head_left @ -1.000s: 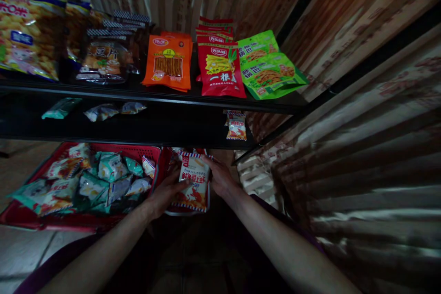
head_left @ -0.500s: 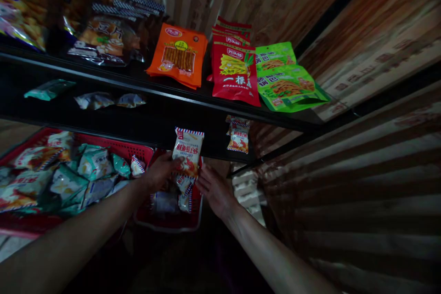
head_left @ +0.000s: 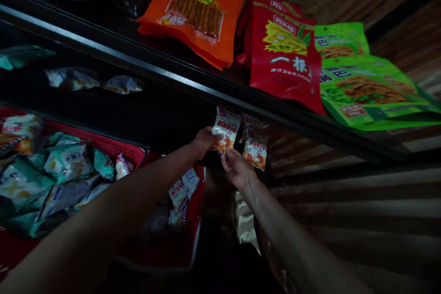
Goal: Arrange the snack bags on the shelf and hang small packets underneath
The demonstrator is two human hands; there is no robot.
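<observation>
A small white snack bag (head_left: 226,129) with red lettering and a striped edge is at the right end of the lower shelf (head_left: 165,121). My left hand (head_left: 204,141) grips it by the left side, thumb across its front. At its bottom edge, the fingers of my right hand (head_left: 237,165) close on the lower corner. Just right of it, similar snack bags (head_left: 255,149) stand on the shelf, one in front of another. The back of the held bag is hidden.
Above, the upper shelf holds orange packets (head_left: 196,14), red packets (head_left: 284,55) and green packets (head_left: 375,89); its metal edge (head_left: 138,66) overhangs my hands. Below left are a red basket (head_left: 134,151) of snack bags and a second red basket (head_left: 196,239). Corrugated wall panels (head_left: 344,220) stand at right.
Both hands have moved the snack bag from above the smaller basket up and right onto the lower shelf, beside the similar bags. My view has come closer to the shelves.
</observation>
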